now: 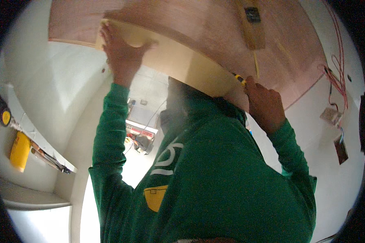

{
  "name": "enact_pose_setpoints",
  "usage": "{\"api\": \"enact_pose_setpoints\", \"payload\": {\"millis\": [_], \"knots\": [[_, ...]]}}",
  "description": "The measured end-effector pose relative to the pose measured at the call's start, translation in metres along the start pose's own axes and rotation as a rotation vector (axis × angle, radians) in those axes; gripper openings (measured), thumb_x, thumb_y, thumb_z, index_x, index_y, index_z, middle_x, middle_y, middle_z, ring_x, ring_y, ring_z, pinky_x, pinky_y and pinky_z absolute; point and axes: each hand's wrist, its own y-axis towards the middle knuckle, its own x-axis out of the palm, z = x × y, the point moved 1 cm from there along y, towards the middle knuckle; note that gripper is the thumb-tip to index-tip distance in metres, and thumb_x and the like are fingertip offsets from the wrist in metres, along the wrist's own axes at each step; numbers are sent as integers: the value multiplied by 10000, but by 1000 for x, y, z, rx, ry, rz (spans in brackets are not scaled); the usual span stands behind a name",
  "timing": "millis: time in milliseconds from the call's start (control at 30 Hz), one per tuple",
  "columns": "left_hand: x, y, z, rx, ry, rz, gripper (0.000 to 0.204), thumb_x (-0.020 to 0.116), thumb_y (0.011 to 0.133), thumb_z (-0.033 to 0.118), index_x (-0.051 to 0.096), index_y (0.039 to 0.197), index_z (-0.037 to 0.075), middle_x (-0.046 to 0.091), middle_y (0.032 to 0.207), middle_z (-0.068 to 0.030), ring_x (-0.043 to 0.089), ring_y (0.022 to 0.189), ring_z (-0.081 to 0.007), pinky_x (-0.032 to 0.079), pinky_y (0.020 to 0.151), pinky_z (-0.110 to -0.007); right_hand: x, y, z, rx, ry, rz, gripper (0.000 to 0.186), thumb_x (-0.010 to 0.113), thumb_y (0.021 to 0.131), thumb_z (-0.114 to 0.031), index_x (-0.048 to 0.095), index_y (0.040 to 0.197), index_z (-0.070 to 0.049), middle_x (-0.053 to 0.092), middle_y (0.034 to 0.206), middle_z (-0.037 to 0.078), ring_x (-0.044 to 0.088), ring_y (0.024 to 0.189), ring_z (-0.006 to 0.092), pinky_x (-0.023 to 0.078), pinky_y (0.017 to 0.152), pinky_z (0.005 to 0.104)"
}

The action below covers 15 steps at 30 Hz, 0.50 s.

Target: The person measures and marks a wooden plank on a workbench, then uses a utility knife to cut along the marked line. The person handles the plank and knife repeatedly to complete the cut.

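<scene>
While hands (125, 54) flank it, the long board (172, 58) slants down rightward

The board (170, 54) in the upper middle of the frame is pale tan, duller toward its right end. The panel (288, 34) along the top is pinkish brown, faintly streaked. The tool (239, 79) right of centre is yellow and black. Filling the lower middle, the top (231, 174) is solid green with white curved marks (163, 172) and a yellow patch (155, 198). The cylinder (20, 152) at left is yellow; the wires (340, 83) at far right are red.
</scene>
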Motion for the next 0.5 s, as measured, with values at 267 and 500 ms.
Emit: {"api": "enact_pose_setpoints", "payload": {"millis": [267,500], "knots": [[-13,-5,21,-108,-93,14,1480,954,700,576,78,1699,-74,109,1775,-335,101,1657,-496,201,1294,-668,-50,159,-129,-244,221,451,308,631,1024,-190,543,1295,-75,749,982,206,755,784,426,607,642,537],[-22,1,29,-127,-73,55,1204,844,860,432,132,1697,-60,191,1749,-343,183,1636,-510,235,1270,-695,-55,251,-193,-429,221,804,233,652,984,-187,665,1160,-35,763,905,186,763,851,408,624,729,527]]}}
